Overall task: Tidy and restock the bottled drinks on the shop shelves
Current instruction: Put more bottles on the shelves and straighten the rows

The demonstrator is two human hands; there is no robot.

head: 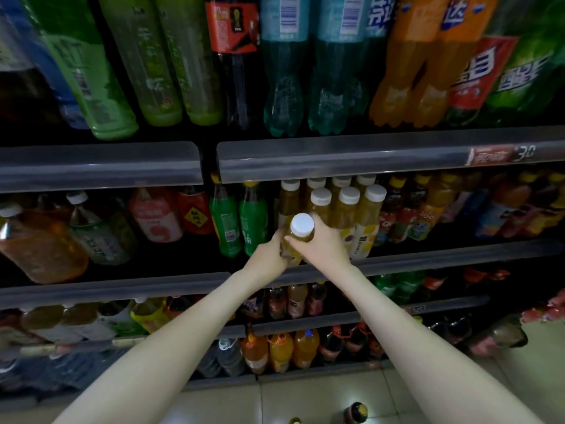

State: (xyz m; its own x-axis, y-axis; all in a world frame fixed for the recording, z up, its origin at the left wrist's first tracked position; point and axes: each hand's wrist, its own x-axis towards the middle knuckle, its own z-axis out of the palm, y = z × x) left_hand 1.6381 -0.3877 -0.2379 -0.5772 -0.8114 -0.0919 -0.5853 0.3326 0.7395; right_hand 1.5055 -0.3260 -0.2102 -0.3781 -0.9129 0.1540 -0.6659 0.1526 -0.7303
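Both hands are on one bottle at centre frame! The left hand (269,255) wraps the body from the left, the right hand (324,240) curls round the shoulder from the right, so each grip is clamped on the held juice bottle (302,226), which has a white cap and yellow drink. It sits at the front edge of the middle shelf (428,258), just in front of its own kind.

Counting the white-capped juice bottles (349,195) behind it gives three caps in the near row and four in the row behind, seven showing. To their left stand two green soda bottles (224,221). In the upper centre of the frame are two teal bottles (284,87), with two orange bottles (397,96) to their right. At lower centre, three orange drinks (279,350) sit on the bottom shelf. One dark bottle (356,413) stands on the floor tiles at the bottom edge.
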